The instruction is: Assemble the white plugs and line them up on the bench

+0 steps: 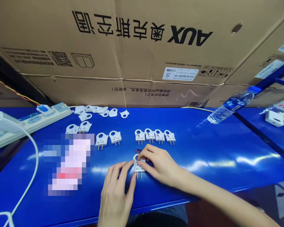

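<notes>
Both hands pinched on one plug (138,164) on table (227,151): left hand (117,192) near, right hand (159,165) right. Row of plugs (155,136) just beyond.

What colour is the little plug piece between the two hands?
The plug piece is white, seen in the head view.

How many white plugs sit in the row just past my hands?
4, side by side on the blue table: leftmost plug, second plug, third plug, rightmost plug. None looks hidden.
</notes>
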